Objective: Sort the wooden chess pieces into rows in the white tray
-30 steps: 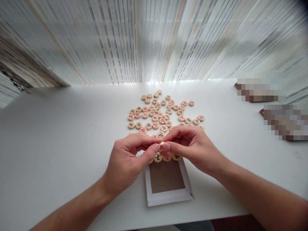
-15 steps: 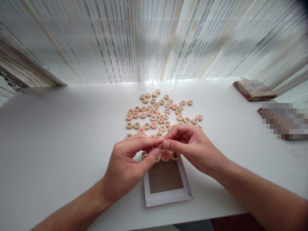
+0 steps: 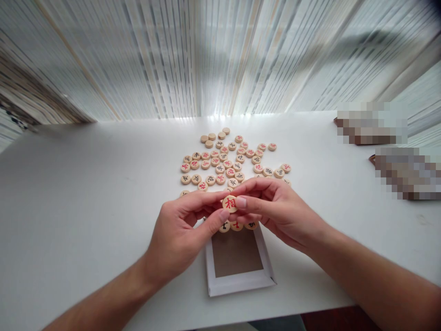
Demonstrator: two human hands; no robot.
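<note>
Between my two hands is a round wooden Chinese chess piece (image 3: pixel 228 203) with a red character facing me. My left hand (image 3: pixel 191 225) pinches its left side with thumb and fingers. On its right side the thumb and fingers of my right hand (image 3: pixel 267 204) grip it too. Just below, an open white cardboard box (image 3: pixel 237 285) with a brown bottom lies on the table. A row of chess pieces (image 3: pixel 237 225), red and black, sits at the box's far end, partly hidden by my hands.
Many loose chess pieces (image 3: pixel 220 168) lie spread on the white table (image 3: pixel 103 197) beyond my hands, several of them blank side up (image 3: pixel 208 144). Two blurred-out boxes (image 3: pixel 372 131) stand at the right. A striped curtain (image 3: pixel 213 59) hangs along the far edge.
The held chess piece has turned so its red character now faces me fully. My hands stay nearly in place, the fingers shifted slightly around it.
</note>
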